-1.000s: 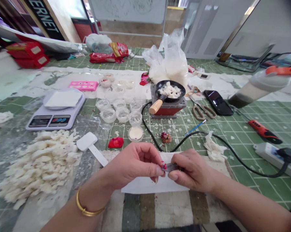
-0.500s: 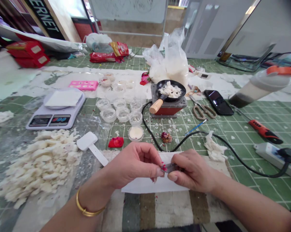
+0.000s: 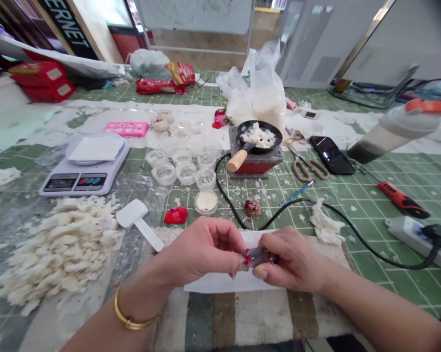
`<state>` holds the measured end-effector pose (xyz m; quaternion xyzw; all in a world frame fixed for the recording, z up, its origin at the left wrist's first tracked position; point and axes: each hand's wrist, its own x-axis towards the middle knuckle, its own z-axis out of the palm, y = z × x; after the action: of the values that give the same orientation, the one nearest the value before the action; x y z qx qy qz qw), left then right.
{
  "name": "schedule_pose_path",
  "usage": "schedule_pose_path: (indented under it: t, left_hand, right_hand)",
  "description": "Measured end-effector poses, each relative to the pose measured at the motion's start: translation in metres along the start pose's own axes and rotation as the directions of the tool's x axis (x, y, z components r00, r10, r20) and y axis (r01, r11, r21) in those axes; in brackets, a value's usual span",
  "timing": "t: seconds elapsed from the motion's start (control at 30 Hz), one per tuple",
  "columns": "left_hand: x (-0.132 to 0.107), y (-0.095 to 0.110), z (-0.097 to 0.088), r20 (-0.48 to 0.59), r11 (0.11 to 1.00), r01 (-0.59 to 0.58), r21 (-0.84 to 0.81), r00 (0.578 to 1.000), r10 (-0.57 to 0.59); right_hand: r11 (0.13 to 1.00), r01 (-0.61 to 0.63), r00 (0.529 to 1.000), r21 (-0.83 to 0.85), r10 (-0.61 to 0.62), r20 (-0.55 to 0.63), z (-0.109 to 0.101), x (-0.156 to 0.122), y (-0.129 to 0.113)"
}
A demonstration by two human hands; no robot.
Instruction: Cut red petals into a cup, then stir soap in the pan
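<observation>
My left hand [image 3: 201, 252] and my right hand [image 3: 291, 259] meet over a white sheet of paper [image 3: 220, 281] at the near edge of the table. My right hand pinches a small grey metal tool [image 3: 257, 254]. My left fingertips pinch a tiny pink-red bit [image 3: 247, 256] at the tool's tip. A gold bangle [image 3: 130, 318] circles my left wrist. Just beyond the hands lie a red petal [image 3: 176, 215], a dried rosebud [image 3: 252, 209] and a small round cup of white wax [image 3: 206, 201].
A heap of white wax flakes [image 3: 59, 249] and a white scraper [image 3: 137, 220] lie at left, a scale [image 3: 84, 168] behind. Several clear cups [image 3: 183, 168], a small pan [image 3: 259, 137] on a red heater, its black cord [image 3: 315, 205], scissors [image 3: 310, 168], a phone [image 3: 332, 155], a power strip [image 3: 421, 234].
Both hands stay in place over the paper; the fingers have shifted slightly round the tool and the pink bit.
</observation>
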<state>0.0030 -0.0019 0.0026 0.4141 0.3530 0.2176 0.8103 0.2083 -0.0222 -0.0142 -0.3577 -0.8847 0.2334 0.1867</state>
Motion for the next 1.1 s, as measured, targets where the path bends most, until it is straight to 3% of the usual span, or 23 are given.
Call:
schedule_pose_path:
  t: [0.5,0.7,1.1]
  left_hand:
    - [-0.0017,0.0025,0.0006,-0.015,1.0,-0.009,-0.016,1.0,0.009]
    - [-0.0021,0.0025,-0.0001,0.005,0.998,-0.055,-0.013,0.998,0.055]
    - [-0.0005,0.0032,-0.0015,0.014,0.997,-0.072,0.002,0.997,0.072]
  right_hand:
    - [1.0,0.017,1.0,-0.019,-0.017,0.012,-0.0017,-0.0002,0.0006]
    - [1.0,0.01,0.998,-0.021,-0.011,-0.057,-0.0005,-0.001,0.0011]
    - [0.999,0.016,1.0,-0.044,-0.016,0.003,-0.0025,-0.0006,-0.0013]
